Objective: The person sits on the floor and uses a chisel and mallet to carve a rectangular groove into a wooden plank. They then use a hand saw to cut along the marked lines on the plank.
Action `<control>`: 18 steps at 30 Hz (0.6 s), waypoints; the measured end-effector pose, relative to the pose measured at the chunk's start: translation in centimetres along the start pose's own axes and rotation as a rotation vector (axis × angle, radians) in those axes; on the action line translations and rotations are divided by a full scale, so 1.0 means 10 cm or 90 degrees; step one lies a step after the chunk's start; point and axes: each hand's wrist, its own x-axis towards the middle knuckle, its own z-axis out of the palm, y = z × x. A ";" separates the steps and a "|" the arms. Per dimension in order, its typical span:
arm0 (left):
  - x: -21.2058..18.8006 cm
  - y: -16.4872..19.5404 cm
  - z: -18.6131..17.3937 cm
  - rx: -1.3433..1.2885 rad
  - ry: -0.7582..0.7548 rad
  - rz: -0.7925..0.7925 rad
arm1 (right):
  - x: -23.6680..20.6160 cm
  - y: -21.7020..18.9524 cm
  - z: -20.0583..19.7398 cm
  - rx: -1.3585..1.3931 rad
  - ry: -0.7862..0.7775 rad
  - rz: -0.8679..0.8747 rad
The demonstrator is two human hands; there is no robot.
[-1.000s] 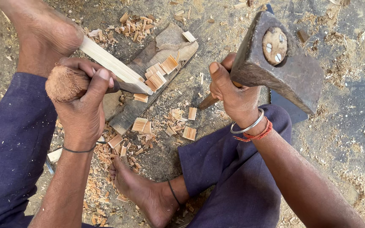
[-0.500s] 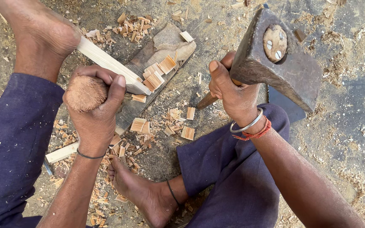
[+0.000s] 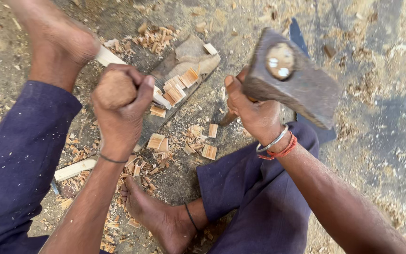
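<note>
My left hand (image 3: 118, 115) is closed around a chisel with a rounded wooden handle top (image 3: 113, 89), held upright over a pale wooden strip (image 3: 118, 63) that lies across a dark board (image 3: 184, 63). My right hand (image 3: 254, 110) grips the short handle of a heavy iron hammer (image 3: 292, 77), raised to the right of the chisel with its head tilted toward me. Small cut wooden blocks (image 3: 177, 89) lie on the board beside the chisel.
Wood chips and small cut pieces (image 3: 203, 141) are scattered over the dirt ground. My bare foot (image 3: 156, 216) rests below the board, my knee (image 3: 57, 37) rises at upper left. A second pale strip (image 3: 76, 169) lies at lower left. Blue trouser legs flank the work.
My left hand with the chisel has shifted right and down toward the board. The hammer has stayed raised, moving only slightly.
</note>
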 end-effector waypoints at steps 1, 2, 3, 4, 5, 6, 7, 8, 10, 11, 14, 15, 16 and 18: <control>0.01 0.01 0.02 -0.006 -0.005 -0.006 | 0.01 -0.05 0.03 -0.114 0.017 -0.013; 0.02 0.02 0.03 -0.014 -0.006 -0.006 | 0.02 -0.12 0.06 -0.227 0.035 -0.026; 0.02 0.04 0.05 -0.020 -0.007 -0.009 | 0.03 -0.19 0.09 -0.338 0.053 -0.035; 0.01 0.06 0.05 -0.024 -0.009 -0.018 | 0.05 -0.26 0.12 -0.401 0.016 -0.095; 0.02 0.07 0.06 -0.036 -0.012 -0.030 | 0.08 -0.35 0.14 -0.463 -0.022 -0.152; 0.02 0.09 0.07 -0.050 -0.013 -0.038 | 0.12 -0.43 0.17 -0.525 -0.060 -0.213; 0.04 0.10 0.08 -0.066 -0.013 -0.034 | 0.20 -0.49 0.22 -0.588 -0.109 -0.341; 0.05 0.10 0.08 -0.056 -0.017 0.013 | 0.29 -0.53 0.27 -0.646 -0.158 -0.474; 0.07 0.08 0.07 -0.033 -0.028 0.097 | 0.45 -0.61 0.38 -0.702 -0.255 -0.609; 0.07 0.05 0.06 -0.053 -0.032 0.080 | 0.52 -0.65 0.43 -0.708 -0.300 -0.615; 0.06 -0.06 0.05 0.049 -0.046 0.058 | 0.59 -0.74 0.55 -0.677 -0.331 -0.456; 0.06 -0.11 0.06 0.195 -0.047 0.071 | 0.58 -0.76 0.57 -0.655 -0.326 -0.378; 0.05 -0.17 0.08 0.340 -0.050 0.073 | 0.55 -0.78 0.58 -0.691 -0.289 -0.327; 0.03 -0.29 0.14 0.095 0.012 0.207 | 0.49 -0.80 0.57 -0.760 -0.218 -0.224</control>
